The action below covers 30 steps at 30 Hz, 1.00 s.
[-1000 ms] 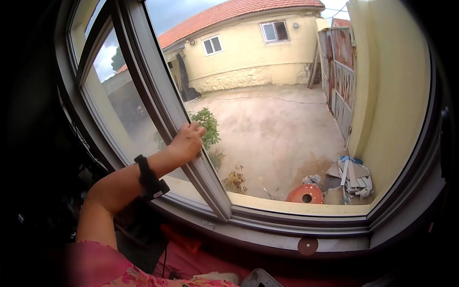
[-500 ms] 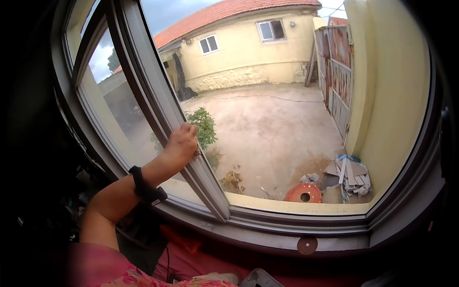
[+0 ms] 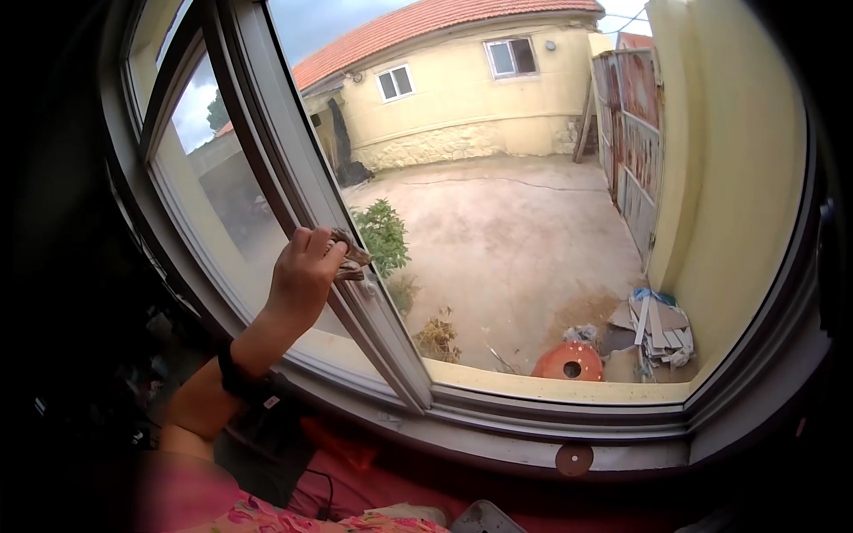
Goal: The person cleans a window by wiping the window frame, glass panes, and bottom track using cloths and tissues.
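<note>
Pinching a crumpled brown cloth (image 3: 350,258) in a narrow grip, our left hand (image 3: 300,274) has it at the upright window frame (image 3: 384,330); beyond stand 1 green bush (image 3: 382,233) and, farther right, 1 rusty gate (image 3: 633,133).

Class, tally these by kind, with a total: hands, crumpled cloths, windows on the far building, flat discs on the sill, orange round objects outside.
Left hand: 1
Crumpled cloth: 1
Far-building windows: 2
Sill disc: 1
Orange round object: 1
Total: 6
</note>
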Motion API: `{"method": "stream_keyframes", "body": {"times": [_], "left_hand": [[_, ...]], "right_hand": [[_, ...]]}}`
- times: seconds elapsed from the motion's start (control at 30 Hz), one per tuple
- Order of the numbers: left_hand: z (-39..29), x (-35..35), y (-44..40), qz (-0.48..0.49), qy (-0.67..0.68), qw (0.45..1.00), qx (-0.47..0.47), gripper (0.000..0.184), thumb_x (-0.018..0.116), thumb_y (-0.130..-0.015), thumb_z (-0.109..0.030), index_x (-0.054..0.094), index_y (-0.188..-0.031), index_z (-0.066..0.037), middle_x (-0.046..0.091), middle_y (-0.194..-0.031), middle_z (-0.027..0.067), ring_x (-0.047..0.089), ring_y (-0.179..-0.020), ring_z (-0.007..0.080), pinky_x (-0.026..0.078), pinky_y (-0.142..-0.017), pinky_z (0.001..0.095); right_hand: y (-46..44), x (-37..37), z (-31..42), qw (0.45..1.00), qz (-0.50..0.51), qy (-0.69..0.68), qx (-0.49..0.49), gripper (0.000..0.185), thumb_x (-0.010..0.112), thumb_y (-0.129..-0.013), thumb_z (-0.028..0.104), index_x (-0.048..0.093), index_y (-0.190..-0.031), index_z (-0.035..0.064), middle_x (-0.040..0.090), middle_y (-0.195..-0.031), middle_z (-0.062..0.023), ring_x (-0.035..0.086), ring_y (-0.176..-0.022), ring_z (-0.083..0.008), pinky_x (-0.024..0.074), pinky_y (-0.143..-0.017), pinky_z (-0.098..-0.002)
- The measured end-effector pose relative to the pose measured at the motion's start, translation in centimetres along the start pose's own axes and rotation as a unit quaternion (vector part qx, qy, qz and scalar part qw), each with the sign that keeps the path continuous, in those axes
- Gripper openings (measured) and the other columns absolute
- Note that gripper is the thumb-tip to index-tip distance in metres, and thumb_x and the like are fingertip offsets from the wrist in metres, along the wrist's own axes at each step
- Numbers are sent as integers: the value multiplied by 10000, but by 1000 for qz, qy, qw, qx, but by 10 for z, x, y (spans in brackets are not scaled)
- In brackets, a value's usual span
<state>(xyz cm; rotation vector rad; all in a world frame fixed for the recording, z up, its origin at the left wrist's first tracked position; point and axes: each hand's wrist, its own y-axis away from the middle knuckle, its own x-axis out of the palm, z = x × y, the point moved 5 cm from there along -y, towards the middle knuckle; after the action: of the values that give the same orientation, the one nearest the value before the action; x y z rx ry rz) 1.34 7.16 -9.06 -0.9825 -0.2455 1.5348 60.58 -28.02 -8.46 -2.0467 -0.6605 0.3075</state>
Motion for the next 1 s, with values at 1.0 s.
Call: {"method": "stream_keyframes", "body": {"times": [1.0], "left_hand": [[33, 17, -3, -114, -66, 985, -109, 248, 595, -710, -17, 614, -957, -15, 538, -1022, 93, 508, -847, 252, 503, -724, 316]], "right_hand": [[-3, -7, 3, 1000, -1, -9, 7, 285, 466, -966, 304, 580, -1101, 79, 588, -1167, -108, 554, -1072, -302, 473, -905, -423]]}}
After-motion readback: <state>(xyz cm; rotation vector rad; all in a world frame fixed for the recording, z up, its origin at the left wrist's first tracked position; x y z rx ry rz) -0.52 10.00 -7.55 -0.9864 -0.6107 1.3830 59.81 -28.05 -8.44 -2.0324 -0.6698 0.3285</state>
